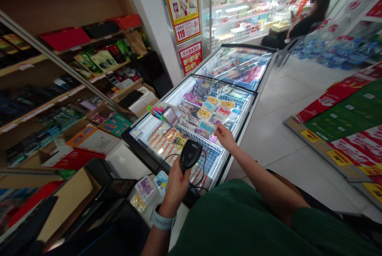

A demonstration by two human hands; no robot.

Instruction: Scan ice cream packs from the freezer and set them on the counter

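Observation:
My left hand (176, 186), with a pale watch strap on its wrist, is wrapped round a black handheld scanner (191, 154) with a cable. My right hand (225, 137) pinches the edge of a small flat pack with a blue label (206, 126), above the glass top of a chest freezer (252, 116). Beyond it, several similar packs with yellow, red and blue labels (225, 111) lie on the freezer top. Wire baskets and frozen goods show through the glass.
Small clear boxes (145, 188) sit by my left wrist. Shelves of goods (89, 33) stand at the left, stacked cartons (352, 120) at the right. A seated person (310, 23) is at the far right, near water bottles (340, 53).

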